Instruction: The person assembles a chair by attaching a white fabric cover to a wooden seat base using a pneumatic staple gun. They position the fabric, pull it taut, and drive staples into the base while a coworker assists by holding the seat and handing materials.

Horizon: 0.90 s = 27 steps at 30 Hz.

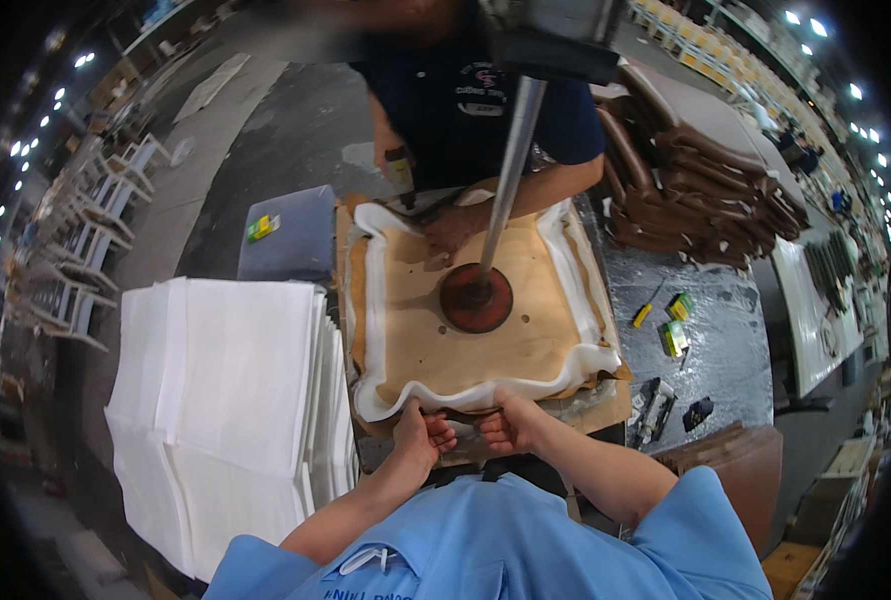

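Note:
A tan seat panel [405, 300] with small holes lies under a round dark-red press disc [476, 298] on a metal rod [512, 170]. White padding [445, 391] stands up around its edges, with a brown upholstery cover [465, 413] outside it. My left hand [424, 432] closes its fingers on the cover's near edge, left of centre. A little to the right, my right hand [513, 422] pinches the same edge, thumb on top. Across the panel a co-worker's hand [455, 232] presses at the far edge, with a dark power tool [401, 178] beside it.
White padding sheets [215, 370] are stacked on the left. Behind them sits a grey-blue block [287, 235] with a small yellow-green box [263, 228]. Brown covers [700, 175] pile up at the far right; a yellow-handled screwdriver [642, 315], small boxes [675, 338] and a black tool [654, 410] lie nearer.

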Each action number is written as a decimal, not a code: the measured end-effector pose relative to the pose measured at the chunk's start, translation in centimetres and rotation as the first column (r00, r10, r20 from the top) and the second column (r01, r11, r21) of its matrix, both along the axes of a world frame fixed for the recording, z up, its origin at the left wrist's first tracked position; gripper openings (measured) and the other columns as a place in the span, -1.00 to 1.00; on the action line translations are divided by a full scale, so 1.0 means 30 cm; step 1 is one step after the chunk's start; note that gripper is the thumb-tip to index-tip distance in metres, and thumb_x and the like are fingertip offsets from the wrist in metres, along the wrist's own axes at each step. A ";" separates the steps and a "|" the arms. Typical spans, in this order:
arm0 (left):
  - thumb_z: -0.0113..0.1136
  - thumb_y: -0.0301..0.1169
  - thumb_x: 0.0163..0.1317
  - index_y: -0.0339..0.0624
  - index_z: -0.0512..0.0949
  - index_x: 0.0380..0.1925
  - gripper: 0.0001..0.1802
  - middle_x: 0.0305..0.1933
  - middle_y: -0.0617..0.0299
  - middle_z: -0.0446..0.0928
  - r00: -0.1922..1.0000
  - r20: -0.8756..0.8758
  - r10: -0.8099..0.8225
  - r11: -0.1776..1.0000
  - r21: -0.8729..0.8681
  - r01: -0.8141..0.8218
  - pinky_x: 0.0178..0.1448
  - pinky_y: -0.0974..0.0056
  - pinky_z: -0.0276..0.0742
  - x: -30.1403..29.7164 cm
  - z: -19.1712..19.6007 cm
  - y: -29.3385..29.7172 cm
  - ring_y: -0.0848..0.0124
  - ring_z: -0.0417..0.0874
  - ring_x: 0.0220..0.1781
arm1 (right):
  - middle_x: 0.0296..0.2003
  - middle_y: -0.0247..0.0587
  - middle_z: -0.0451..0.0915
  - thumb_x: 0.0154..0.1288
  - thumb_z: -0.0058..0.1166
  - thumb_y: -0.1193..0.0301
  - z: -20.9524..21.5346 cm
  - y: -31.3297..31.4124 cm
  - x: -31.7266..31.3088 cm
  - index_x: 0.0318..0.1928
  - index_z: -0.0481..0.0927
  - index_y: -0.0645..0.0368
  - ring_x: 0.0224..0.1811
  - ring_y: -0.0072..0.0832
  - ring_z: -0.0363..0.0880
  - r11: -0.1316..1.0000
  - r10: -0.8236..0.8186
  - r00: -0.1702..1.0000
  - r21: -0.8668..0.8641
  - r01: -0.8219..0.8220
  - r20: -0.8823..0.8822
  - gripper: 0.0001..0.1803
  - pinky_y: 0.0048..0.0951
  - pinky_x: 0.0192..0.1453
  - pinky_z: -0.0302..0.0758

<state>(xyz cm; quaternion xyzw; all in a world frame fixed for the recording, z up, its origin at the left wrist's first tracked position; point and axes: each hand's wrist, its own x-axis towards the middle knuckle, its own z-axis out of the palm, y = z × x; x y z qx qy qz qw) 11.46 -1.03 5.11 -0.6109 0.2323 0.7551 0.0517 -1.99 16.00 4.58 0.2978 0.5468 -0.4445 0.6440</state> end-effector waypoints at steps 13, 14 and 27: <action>0.18 -0.01 0.57 -0.10 0.44 -0.42 -0.53 -0.75 0.32 0.23 0.967 -0.232 -0.103 0.954 -0.299 0.030 -0.44 0.04 0.70 0.107 -0.082 -0.008 0.33 0.40 -0.77 | -0.66 -0.17 0.61 0.67 -0.04 -0.06 0.033 0.074 0.143 -0.43 0.63 0.28 -0.71 -0.39 0.57 0.984 -0.036 0.811 -0.162 -0.072 -0.583 -0.32 -0.35 -0.61 0.50; 0.16 0.00 0.58 -0.09 0.43 -0.43 -0.53 -0.75 0.32 0.22 0.958 -0.260 -0.118 0.949 -0.313 0.032 -0.43 0.04 0.70 0.093 -0.082 -0.006 0.32 0.40 -0.78 | -0.67 -0.17 0.60 0.68 -0.05 -0.06 0.025 0.085 0.147 -0.43 0.63 0.28 -0.71 -0.39 0.57 0.984 -0.041 0.791 -0.162 -0.073 -0.611 -0.32 -0.35 -0.60 0.50; 0.18 -0.03 0.62 -0.19 0.57 -0.19 -0.59 -0.51 0.21 0.53 0.931 -0.244 -0.271 0.822 -0.562 0.092 -0.12 0.06 0.73 0.089 0.022 0.052 0.30 0.65 -0.41 | -0.47 -0.28 0.70 0.67 0.16 0.08 -0.004 0.746 0.010 -0.18 0.72 0.20 -0.46 -0.54 0.69 0.828 -0.515 0.666 -0.514 0.223 -0.540 -0.58 -0.43 -0.35 0.67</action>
